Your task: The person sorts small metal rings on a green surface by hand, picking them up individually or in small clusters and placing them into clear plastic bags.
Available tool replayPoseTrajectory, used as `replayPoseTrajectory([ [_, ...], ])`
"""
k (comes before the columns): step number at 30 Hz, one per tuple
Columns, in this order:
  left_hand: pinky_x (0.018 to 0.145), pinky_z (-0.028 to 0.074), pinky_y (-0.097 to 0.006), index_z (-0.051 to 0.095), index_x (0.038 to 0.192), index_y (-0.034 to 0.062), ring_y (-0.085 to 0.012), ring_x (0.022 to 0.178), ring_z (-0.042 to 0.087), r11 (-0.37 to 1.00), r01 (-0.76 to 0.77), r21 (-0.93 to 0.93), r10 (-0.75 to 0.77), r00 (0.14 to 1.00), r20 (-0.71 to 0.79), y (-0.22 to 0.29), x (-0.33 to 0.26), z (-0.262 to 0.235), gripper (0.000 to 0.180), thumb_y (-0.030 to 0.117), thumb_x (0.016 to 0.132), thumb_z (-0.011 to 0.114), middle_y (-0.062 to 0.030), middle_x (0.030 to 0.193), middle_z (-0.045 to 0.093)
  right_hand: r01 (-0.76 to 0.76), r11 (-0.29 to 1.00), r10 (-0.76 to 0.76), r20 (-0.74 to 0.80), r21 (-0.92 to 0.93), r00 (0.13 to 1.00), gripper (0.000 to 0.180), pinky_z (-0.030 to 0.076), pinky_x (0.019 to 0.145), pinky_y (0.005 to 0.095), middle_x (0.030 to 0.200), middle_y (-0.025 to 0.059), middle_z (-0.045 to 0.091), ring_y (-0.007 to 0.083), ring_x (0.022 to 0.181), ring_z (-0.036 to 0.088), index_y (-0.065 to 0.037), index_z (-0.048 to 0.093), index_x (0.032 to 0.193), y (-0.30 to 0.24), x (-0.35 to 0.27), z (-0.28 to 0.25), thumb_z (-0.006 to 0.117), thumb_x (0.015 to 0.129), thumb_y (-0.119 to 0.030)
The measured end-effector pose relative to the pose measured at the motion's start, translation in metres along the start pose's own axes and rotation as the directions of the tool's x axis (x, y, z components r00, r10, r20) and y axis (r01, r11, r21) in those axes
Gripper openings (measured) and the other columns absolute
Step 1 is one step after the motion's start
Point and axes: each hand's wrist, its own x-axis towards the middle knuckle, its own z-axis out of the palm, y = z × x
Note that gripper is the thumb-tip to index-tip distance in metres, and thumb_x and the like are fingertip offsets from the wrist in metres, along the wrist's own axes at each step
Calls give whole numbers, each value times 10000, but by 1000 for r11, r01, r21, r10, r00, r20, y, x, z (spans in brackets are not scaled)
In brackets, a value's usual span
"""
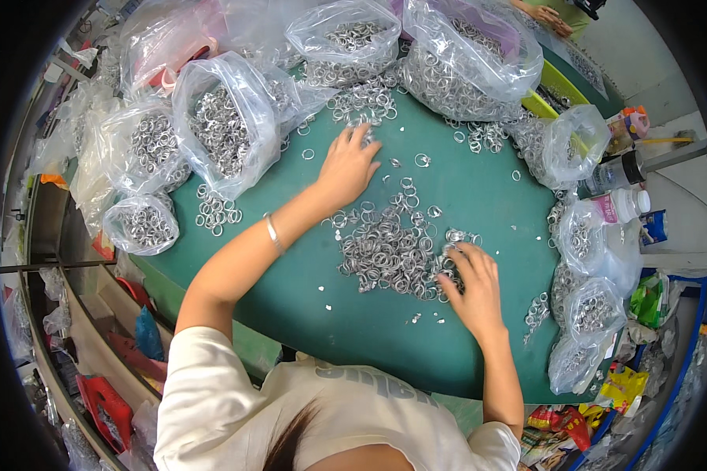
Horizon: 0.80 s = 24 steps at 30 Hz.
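A loose heap of small silver metal rings (385, 251) lies in the middle of a green table (479, 196). My left hand (347, 166), with a thin bracelet at the wrist, reaches far across with spread fingers, its fingertips touching the scattered rings (365, 102) spilling from the bags at the back. My right hand (471, 282) rests palm down on the right edge of the heap, fingers curled among the rings. Whether it has picked any up is hidden.
Clear plastic bags full of rings ring the table: a large bag (224, 125) at the left, a bag at the back right (471, 55), small bags (593, 306) at the right. A smaller ring cluster (216, 210) lies left. Bottles (620, 204) stand right.
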Motion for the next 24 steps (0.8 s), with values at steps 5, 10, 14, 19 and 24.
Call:
replayPoseTrajectory([
  [5,1031,356,-469,558,1195,69,-419,1251,369,970,-25,-242,65,985,157,40,-77,-41,404,210,831,661,-190,1352,398,-67,998,67,-64,13,996,514,342,997,464,1272,128,488,339,1223,423,-50,555,1204,-14,-12,-6,737,740,-175],
  [10,1030,320,-527,453,1342,143,-406,1300,314,981,-146,-130,175,952,252,82,-112,-74,669,310,755,725,-161,1364,384,140,988,-145,67,71,987,590,329,1021,482,1318,111,445,342,1254,400,-115,525,1257,-47,-4,18,750,714,-170],
  [14,1012,328,-511,473,1330,160,-375,1292,333,960,-262,-96,279,909,310,84,-123,-69,693,293,709,752,-132,1331,416,71,996,-65,-107,51,992,418,379,915,458,1172,97,538,303,1081,510,-61,585,1122,-25,-19,26,724,732,-120],
  [19,914,407,-390,578,1108,92,-323,1120,491,963,-76,-260,112,985,129,69,-120,-57,415,-48,719,610,-131,1169,503,-40,995,17,-249,-89,968,219,371,890,422,1065,94,574,290,1024,515,-49,618,961,-13,-40,9,676,750,-54],
  [24,884,456,-383,605,1039,20,-328,1011,552,755,135,-642,-220,974,-55,58,-105,-57,352,-146,736,538,-145,1055,563,-182,983,163,-334,-27,928,198,384,879,421,1038,108,577,300,1010,520,-47,633,939,-25,-27,0,683,748,-51],
])
